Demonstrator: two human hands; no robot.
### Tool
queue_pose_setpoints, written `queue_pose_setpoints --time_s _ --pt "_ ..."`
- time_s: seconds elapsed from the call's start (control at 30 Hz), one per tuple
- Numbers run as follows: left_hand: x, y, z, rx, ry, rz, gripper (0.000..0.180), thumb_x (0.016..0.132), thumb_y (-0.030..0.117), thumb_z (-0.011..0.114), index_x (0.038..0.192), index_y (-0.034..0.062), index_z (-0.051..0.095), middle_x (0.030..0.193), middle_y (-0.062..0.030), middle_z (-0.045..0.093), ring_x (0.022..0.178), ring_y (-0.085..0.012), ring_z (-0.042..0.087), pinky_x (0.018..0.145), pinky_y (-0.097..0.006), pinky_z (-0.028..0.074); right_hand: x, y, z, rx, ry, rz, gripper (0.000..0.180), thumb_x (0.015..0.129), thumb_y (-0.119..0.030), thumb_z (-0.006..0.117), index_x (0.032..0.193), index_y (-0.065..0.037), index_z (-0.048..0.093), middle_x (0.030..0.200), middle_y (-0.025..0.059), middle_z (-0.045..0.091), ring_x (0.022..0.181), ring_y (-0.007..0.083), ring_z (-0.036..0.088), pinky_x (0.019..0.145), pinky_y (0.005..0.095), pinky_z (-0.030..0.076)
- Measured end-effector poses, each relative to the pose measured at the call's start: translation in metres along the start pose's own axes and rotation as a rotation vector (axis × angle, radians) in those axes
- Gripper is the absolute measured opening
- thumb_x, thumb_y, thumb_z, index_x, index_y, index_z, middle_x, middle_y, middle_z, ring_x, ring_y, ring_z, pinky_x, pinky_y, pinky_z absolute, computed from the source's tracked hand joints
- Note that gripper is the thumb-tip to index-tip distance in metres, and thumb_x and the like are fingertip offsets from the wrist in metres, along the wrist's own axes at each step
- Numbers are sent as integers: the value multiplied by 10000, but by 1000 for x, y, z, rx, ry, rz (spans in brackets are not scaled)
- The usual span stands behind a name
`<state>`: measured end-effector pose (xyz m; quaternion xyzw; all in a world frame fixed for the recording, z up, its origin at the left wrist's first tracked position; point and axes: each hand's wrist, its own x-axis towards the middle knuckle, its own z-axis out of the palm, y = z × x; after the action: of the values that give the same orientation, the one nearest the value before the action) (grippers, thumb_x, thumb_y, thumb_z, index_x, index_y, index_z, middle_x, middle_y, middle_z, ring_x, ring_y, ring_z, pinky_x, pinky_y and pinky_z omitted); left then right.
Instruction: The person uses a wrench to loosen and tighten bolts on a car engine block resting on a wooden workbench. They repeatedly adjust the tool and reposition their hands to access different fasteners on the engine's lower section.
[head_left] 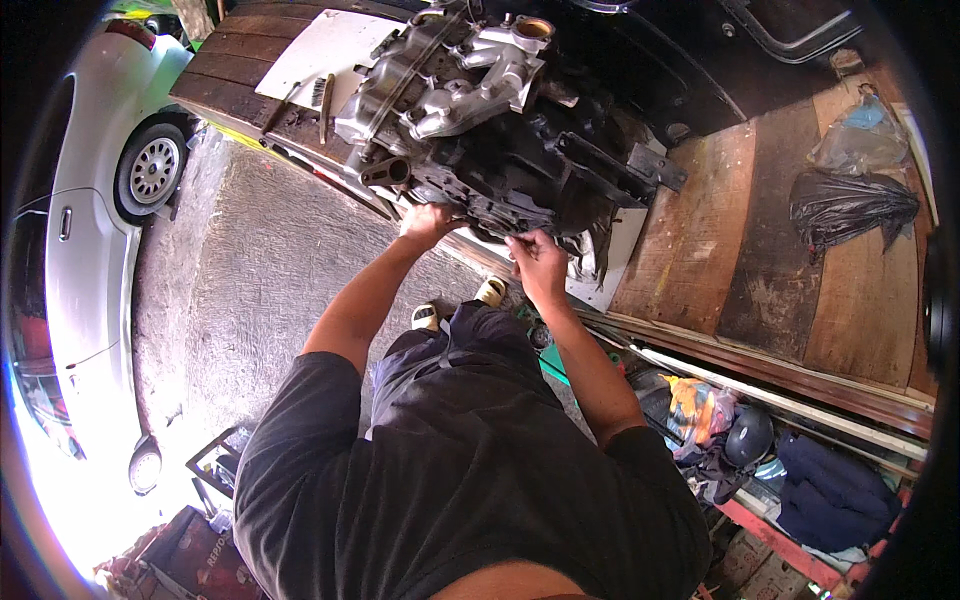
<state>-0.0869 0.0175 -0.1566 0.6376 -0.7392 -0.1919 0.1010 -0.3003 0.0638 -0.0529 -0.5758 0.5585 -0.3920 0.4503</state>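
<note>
A car engine (pixel 480 130) with a silvery aluminium upper part and a dark, greasy block sits on the bench in front of me. At its near lower edge, my left hand (pixel 428 226) touches the casing, just below a round pipe opening (pixel 393 173). The engine partly hides this hand's fingers. My right hand (pixel 541 268) is a little further right at the same edge. Its thumb and fingers are pinched together against the dark front of the block. Whatever sits between them is too small to make out.
A wire brush (pixel 325 112) lies on white board (pixel 310 55) left of the engine. Wooden planks (pixel 700 230) carry a black plastic bag (pixel 850 205) at right. Below are a dark helmet (pixel 750 437) and cloths. A silver car (pixel 100 240) stands at far left.
</note>
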Motion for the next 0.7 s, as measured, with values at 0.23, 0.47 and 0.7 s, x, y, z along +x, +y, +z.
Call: queue_pose_setpoints --time_s 0.23,0.47,0.7 --pt "-40 -64 -28 -228 84 -235 400 802 512 569 956 154 661 834 -95 664 790 -271 639 700 -382 495 21 -23 37 -293 -30 -323 209 780 -183 703 758 -13 583 588 120 595 496 218 589 459 314 426" --pt "-56 -71 -44 -376 227 -267 385 799 445 609 994 117 652 889 -98 659 798 -274 635 709 -360 492 42 -29 61 -508 -158 -503 224 779 -253 686 821 -54 593 664 139 625 629 306 629 545 388 476" --pt "-49 -61 -54 -457 192 -232 415 799 437 613 1030 94 641 888 -116 656 804 -289 633 716 -372 487 37 -34 51 -700 -253 -525 166 745 -154 659 853 -99 546 673 141 613 637 321 623 543 429 479"
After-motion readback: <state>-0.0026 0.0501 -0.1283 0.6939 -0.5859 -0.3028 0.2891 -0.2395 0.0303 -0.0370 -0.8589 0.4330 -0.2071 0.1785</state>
